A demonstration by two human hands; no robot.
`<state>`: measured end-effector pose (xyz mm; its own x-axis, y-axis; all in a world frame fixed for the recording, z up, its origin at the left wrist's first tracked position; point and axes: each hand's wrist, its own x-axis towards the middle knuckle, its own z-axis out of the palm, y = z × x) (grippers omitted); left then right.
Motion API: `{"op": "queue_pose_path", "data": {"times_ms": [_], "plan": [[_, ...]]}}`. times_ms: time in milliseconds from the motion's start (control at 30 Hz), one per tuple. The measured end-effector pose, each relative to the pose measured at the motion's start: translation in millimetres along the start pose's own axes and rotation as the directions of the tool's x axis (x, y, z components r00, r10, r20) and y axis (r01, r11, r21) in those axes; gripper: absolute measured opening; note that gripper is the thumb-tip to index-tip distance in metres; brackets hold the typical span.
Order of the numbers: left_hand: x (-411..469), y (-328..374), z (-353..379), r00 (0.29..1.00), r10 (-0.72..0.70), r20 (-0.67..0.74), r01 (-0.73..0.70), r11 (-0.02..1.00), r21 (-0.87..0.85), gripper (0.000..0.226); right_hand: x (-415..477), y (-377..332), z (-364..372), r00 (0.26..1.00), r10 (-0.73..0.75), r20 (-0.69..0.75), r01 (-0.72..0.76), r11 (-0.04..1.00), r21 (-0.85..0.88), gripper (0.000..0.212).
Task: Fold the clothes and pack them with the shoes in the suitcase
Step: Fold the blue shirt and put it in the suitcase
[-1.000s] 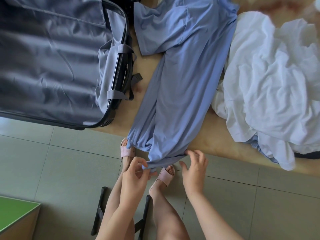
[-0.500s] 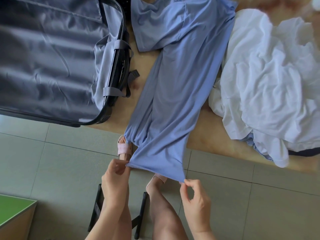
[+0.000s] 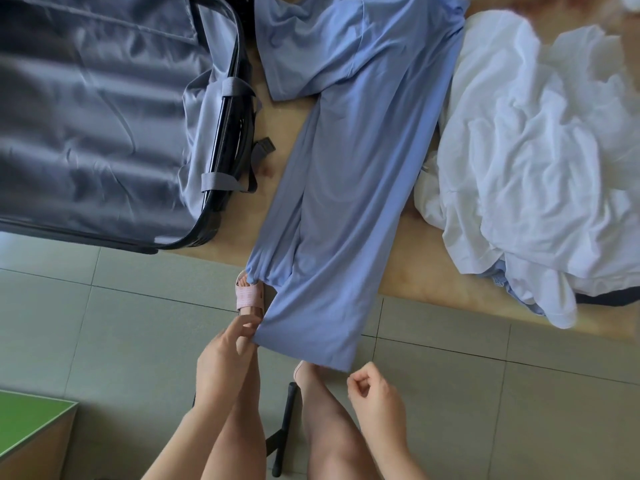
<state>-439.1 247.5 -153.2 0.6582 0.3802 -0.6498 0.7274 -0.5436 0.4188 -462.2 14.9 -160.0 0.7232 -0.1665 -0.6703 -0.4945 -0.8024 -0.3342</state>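
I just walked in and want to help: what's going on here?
A person is handling a blue garment laid on the table, its hem hanging over the edge. The left hand pinches one hem corner; the right hand is curled by the other, grip unclear. The open suitcase and white clothes wait alongside.

Blue garment [image 3: 363, 168] beside open suitcase [image 3: 86, 116]

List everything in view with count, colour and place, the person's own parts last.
suitcase: one, grey lining, black rim, open, left on the table
blue garment: one, light blue, centre, hem hanging off the table edge
white clothes: one pile, right on the table
table: one, tan, under them
green-topped box: one, bottom left
sandals: two, pink, on the feet
left hand: pinches the hem's left corner
right hand: curled by the right corner, grip unclear
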Motion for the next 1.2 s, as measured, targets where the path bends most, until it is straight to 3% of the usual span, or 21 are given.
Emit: {"op": "queue_pose_path", "data": {"times_ms": [67, 133, 233, 300, 400, 500, 633, 733, 900, 1067, 1200], "plan": [[8, -3, 0, 0.995, 0.066, 0.078, -0.066, 0.998, 0.005, 0.041, 13, -5, -7, 0.995, -0.009, 0.099, 0.008, 1.000, 0.008, 0.011], [16, 4, 1, 0.996, 0.055, 0.068, -0.050, 0.996, -0.076, 0.045, 28, -19, -18, 0.999, -0.036, -0.003, 0.037, 0.996, 0.081, 0.012], [30, 26, 6, 1.000, -0.002, 0.005, 0.003, 0.977, -0.214, 0.026, 56, -49, -35, 0.974, -0.143, -0.177, 0.166, 0.978, 0.125, 0.010], [36, 42, 12, 1.000, 0.020, -0.007, -0.021, 0.958, -0.285, 0.020, 78, -72, -45, 0.923, -0.302, -0.236, 0.332, 0.938, 0.097, 0.013], [40, 61, 16, 1.000, 0.002, -0.005, -0.004, 0.923, -0.385, 0.022, 110, -110, -56, 0.788, -0.548, -0.282, 0.565, 0.825, -0.025, 0.019], [43, 64, 21, 0.999, -0.028, -0.026, 0.014, 0.903, -0.430, 0.024, 137, -140, -57, 0.652, -0.729, -0.208, 0.701, 0.684, -0.202, 0.027], [47, 60, 31, 0.996, -0.090, 0.028, 0.093, 0.890, -0.447, 0.018, 159, -161, -48, 0.507, -0.862, -0.029, 0.807, 0.486, -0.336, 0.036], [48, 62, 35, 0.995, -0.091, -0.032, 0.065, 0.875, -0.479, 0.015, 172, -167, -49, 0.392, -0.915, 0.099, 0.837, 0.310, -0.450, 0.032], [39, 63, 32, 0.995, -0.049, -0.087, -0.006, 0.839, -0.544, 0.015, 181, -181, -63, 0.267, -0.951, 0.157, 0.844, 0.152, -0.515, 0.015], [23, 57, 8, 0.990, -0.037, -0.137, -0.055, 0.785, -0.617, 0.013, 162, -202, -77, 0.156, -0.988, -0.024, 0.892, 0.151, -0.426, 0.013], [28, 55, -9, 0.965, -0.091, -0.244, -0.041, 0.872, -0.488, 0.004, 155, -217, -56, 0.170, -0.975, -0.142, 0.867, 0.217, -0.449, 0.018]]}}
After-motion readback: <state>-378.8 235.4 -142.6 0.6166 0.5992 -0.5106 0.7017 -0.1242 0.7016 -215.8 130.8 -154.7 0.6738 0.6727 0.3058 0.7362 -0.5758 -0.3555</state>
